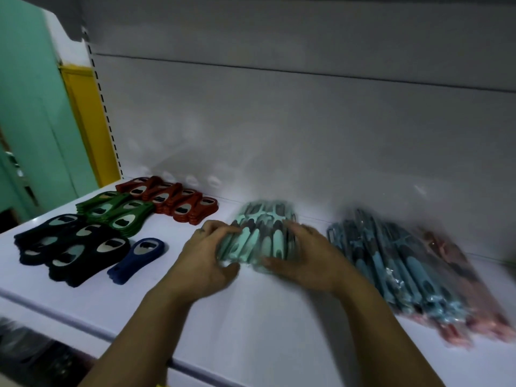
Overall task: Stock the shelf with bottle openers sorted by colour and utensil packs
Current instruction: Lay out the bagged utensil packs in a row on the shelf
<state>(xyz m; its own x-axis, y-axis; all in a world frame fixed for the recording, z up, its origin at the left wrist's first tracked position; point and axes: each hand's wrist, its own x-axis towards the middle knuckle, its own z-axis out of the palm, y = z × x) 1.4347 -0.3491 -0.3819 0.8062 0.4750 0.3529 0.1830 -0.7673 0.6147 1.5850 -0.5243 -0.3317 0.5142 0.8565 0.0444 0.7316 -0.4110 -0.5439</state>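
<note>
On the white shelf, both hands close on a stack of mint-green utensil packs in clear plastic wrap, which lies at the middle of the shelf with its far end towards the grey back panel. The left hand grips the stack's left edge, fingers curled over the top and thumb at the near end. The right hand holds the right edge the same way, fingers bent over the packs. Motion blur hides the exact contact of the fingertips. To the right, apart from the held stack, lies a pile of blue utensil packs in shiny wrap, and a pile of pink utensil packs touches its far right side. To the left, the bottle openers lie in groups by colour: red plastic bottle openers at the back, green bottle openers just in front of them, and black bottle openers nearest the front edge. A single dark blue bottle opener lies just right of the black group, between it and the left hand.
</note>
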